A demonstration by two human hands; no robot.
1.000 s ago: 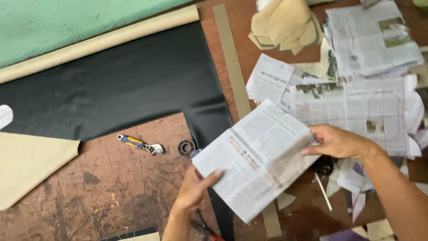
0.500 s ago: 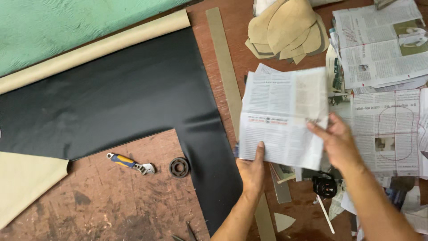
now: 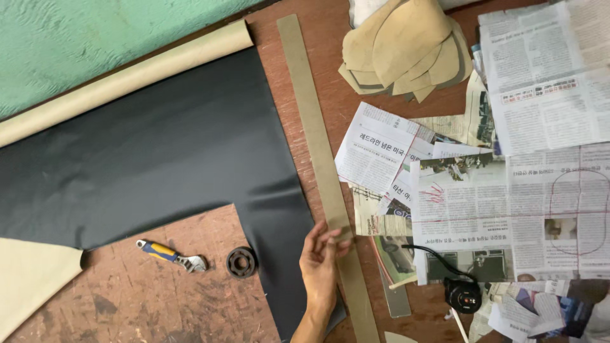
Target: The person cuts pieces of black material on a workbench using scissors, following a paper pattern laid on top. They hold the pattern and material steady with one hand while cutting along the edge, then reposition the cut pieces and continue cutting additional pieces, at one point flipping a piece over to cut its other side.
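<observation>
Gone from both hands since half a second ago: the folded newspaper sheet. Now only the left hand (image 3: 321, 263) in view, low in the middle of the head view. Right hand out of sight. Left-hand fingers (image 3: 332, 236) a little apart and bent, tips touching the long tan strip (image 3: 316, 143), not clamped on anything. Strip flat on the brown table (image 3: 159, 305), running from 12 o'clock down to 6 o'clock. Just at 9 o'clock of the hand, the black sheet (image 3: 159, 152), partly under the wrist. Farther toward 9 o'clock, a small black ring (image 3: 241, 262) and a blue and yellow wrench (image 3: 170, 254), near each other. At 3 o'clock of the hand, spread newspapers (image 3: 508, 209). At 1 o'clock, a heap of tan cut pieces (image 3: 406, 51).
</observation>
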